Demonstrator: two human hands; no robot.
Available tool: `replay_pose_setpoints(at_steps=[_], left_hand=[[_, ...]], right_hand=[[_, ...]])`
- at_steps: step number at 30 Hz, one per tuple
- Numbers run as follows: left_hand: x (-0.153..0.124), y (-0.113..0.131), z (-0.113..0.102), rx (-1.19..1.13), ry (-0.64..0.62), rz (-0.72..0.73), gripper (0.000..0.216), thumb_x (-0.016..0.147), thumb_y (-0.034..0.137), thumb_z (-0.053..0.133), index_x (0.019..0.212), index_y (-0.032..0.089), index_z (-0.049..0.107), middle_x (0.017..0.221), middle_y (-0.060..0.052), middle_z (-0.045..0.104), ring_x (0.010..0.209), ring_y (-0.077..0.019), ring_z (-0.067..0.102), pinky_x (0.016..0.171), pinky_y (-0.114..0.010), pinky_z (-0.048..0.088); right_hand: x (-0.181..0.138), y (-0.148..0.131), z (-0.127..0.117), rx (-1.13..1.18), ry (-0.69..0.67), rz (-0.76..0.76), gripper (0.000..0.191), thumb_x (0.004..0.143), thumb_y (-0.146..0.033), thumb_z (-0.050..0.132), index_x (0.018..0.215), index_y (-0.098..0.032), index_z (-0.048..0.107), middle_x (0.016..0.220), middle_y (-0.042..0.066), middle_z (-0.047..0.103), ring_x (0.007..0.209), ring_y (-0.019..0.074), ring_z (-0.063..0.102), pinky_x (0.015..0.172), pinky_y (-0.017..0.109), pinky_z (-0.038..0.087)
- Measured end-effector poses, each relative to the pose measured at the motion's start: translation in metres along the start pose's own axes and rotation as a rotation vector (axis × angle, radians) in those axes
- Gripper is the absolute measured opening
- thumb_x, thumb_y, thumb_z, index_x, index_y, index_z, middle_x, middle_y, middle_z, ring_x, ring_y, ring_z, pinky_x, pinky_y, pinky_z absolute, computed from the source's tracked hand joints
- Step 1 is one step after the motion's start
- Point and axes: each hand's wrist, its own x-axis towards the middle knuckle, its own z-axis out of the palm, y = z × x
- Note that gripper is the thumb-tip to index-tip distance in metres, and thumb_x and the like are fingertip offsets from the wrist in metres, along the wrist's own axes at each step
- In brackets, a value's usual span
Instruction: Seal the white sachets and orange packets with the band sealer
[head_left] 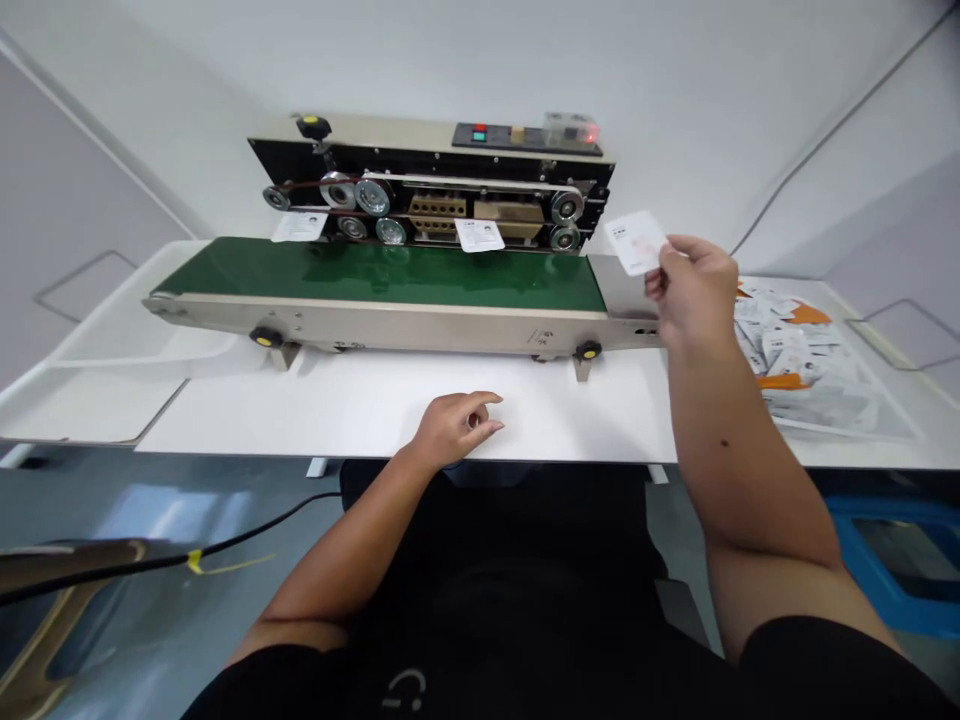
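Observation:
My right hand [694,280] pinches a small white printed packet [636,243] by its lower right edge, at the right-hand end of a band sealing machine [435,145]. Two similar white packets hang along the machine's band: one packet [480,235] near the brass blocks, another packet [300,226] by the left pulleys. Below them runs a green conveyor belt [375,275]. My left hand [457,425] rests near the table's front edge, thumb and forefinger apart, with nothing between them.
On the right, a clear tray [885,425] holds many white packets and some orange pieces. A translucent bin [97,340] stands at the conveyor's left end. Black adjustment knobs [589,350] stick out in front. A blue container [892,600] sits below the table, and a black cable [247,535] crosses at left.

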Motion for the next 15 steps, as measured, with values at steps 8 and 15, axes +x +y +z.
replay_pose_setpoints(at_steps=[8, 15], left_hand=[[0.006, -0.003, 0.0, 0.089, -0.021, 0.002, 0.033, 0.105, 0.049, 0.059, 0.106, 0.022, 0.077, 0.077, -0.001, 0.077, 0.069, -0.0158, 0.071, 0.071, -0.028, 0.055], [0.009, -0.001, -0.009, 0.1, 0.016, 0.049, 0.027, 0.105, 0.043, 0.061, 0.102, 0.021, 0.076, 0.074, -0.001, 0.075, 0.065, -0.0151, 0.07, 0.068, -0.027, 0.054]], right_hand=[[0.042, 0.0, 0.063, 0.049, -0.124, 0.354, 0.017, 0.082, -0.011, 0.072, 0.087, -0.021, 0.058, 0.064, -0.001, 0.065, 0.053, 0.0099, 0.06, 0.046, 0.018, 0.053], [0.023, -0.003, 0.033, -0.428, -0.181, -0.097, 0.037, 0.092, -0.043, 0.071, 0.124, -0.025, 0.066, 0.099, 0.004, 0.07, 0.088, 0.0201, 0.07, 0.08, 0.038, 0.065]])
